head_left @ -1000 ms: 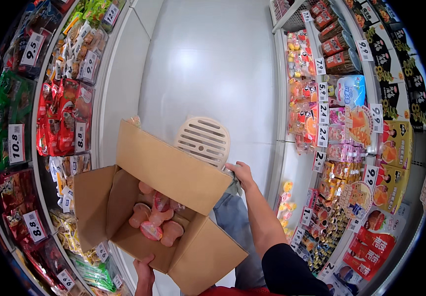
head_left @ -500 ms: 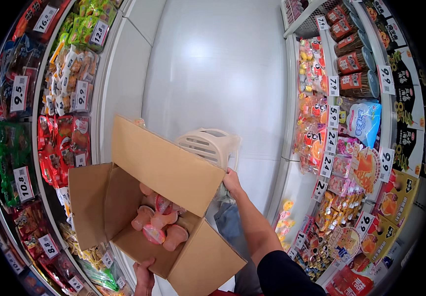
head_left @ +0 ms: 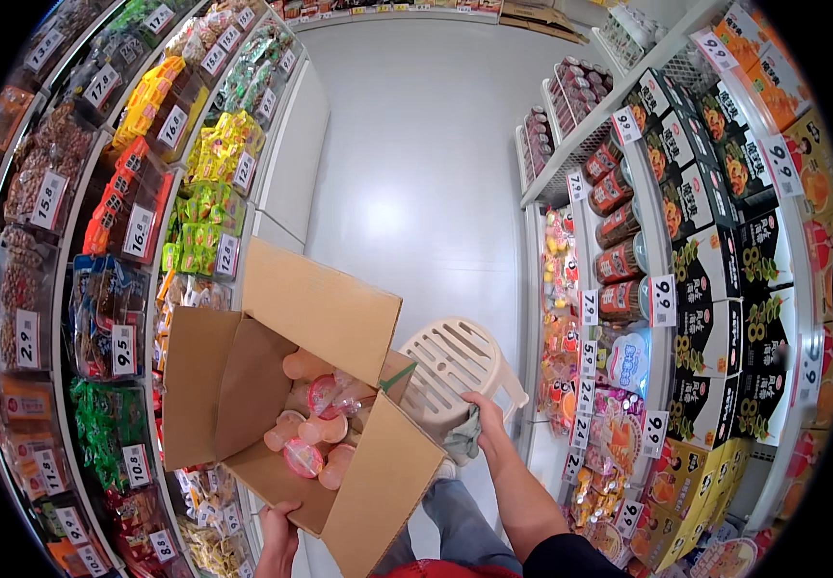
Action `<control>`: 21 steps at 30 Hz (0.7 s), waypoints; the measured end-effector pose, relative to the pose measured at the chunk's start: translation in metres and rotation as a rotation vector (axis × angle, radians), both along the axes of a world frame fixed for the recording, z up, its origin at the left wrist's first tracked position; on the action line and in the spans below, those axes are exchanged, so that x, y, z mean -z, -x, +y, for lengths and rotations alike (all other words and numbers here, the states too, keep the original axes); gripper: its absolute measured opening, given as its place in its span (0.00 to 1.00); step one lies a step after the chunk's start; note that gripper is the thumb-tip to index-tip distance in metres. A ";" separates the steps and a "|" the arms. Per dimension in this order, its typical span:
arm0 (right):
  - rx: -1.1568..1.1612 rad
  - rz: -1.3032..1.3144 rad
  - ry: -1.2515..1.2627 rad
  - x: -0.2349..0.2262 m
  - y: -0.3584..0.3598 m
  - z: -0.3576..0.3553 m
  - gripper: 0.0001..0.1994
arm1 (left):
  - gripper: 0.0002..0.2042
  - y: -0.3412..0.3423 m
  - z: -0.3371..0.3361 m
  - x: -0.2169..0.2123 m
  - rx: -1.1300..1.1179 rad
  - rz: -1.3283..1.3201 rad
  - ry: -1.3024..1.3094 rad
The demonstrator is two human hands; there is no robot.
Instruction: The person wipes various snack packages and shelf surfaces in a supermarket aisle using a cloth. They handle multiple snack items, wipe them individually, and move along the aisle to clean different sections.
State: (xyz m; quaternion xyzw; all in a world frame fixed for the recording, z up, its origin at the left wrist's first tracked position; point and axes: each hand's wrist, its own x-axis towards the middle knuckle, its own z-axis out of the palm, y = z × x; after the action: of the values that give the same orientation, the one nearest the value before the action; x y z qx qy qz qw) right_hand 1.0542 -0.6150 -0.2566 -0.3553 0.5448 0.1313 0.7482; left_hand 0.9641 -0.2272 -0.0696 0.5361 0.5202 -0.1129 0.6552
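Observation:
An open cardboard box (head_left: 277,371) is tilted in front of me, its flaps spread. Inside lie several pink jelly cups (head_left: 307,459) with clear wrapping among them. My left hand (head_left: 279,530) grips the box's near lower edge, its fingers partly hidden by the cardboard. To the right of the box, my right hand (head_left: 489,424) is closed round a grey-green cloth (head_left: 463,435). Its fingertips reach the rim of a beige slatted plastic stool (head_left: 450,361), which stands partly behind the box. Whether they grip the rim, I cannot tell.
Shelves of bagged snacks (head_left: 214,231) run along the left, close to the box. On the right are lidded jars (head_left: 619,260), dark cartons (head_left: 705,337) and yellow cartons (head_left: 686,491). The pale floor (head_left: 416,164) of the aisle stretches ahead between white cabinets.
My right hand has left the box flap and come to the stool with the cloth. My left hand still holds the box. The view now reaches farther down the aisle.

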 end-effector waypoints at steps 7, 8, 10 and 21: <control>0.160 0.022 0.087 0.005 -0.114 -0.041 0.25 | 0.19 -0.168 -0.021 0.016 0.063 -0.073 0.061; 0.183 0.047 0.116 0.005 -0.130 -0.050 0.25 | 0.18 -0.195 -0.027 0.020 0.095 -0.064 0.071; 0.230 0.083 0.185 -0.039 -0.180 -0.052 0.25 | 0.17 -0.254 -0.026 0.028 0.167 -0.050 0.064; 0.481 0.001 -0.053 0.001 -0.296 -0.131 0.27 | 0.14 -0.555 -0.095 0.037 0.365 -0.022 -0.009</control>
State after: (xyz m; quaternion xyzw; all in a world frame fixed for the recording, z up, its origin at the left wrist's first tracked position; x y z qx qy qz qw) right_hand 1.3502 -0.7462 -0.2577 -0.1955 0.6103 -0.0363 0.7668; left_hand 1.5192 -0.3226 -0.1068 0.6257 0.4073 -0.2218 0.6273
